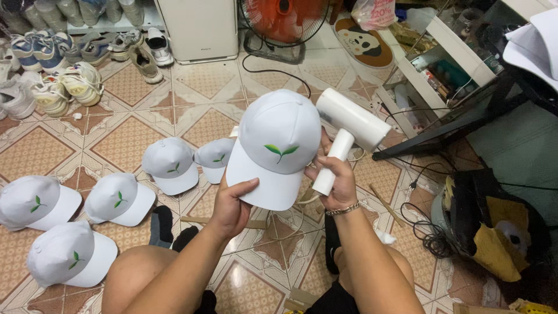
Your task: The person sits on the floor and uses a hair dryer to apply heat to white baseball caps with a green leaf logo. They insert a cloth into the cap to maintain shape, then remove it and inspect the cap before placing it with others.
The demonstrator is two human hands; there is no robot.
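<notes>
My left hand (231, 204) grips the brim of a white cap (277, 145) with a green leaf emblem, holding it up in front of me with the crown facing the camera. My right hand (335, 181) is closed around the handle of a white hair dryer (347, 131), whose barrel sits just right of the cap and points toward it. A metal bracelet (343, 209) circles my right wrist. My bare knees show at the bottom of the view.
Several matching white caps (119, 199) lie on the patterned tile floor at left. Shoes (55, 87) line the far left wall. An orange fan (279, 26), a white appliance (197, 29), a low white shelf (442, 64), cables (424, 232) and a dark bag (494, 227) crowd the back and right.
</notes>
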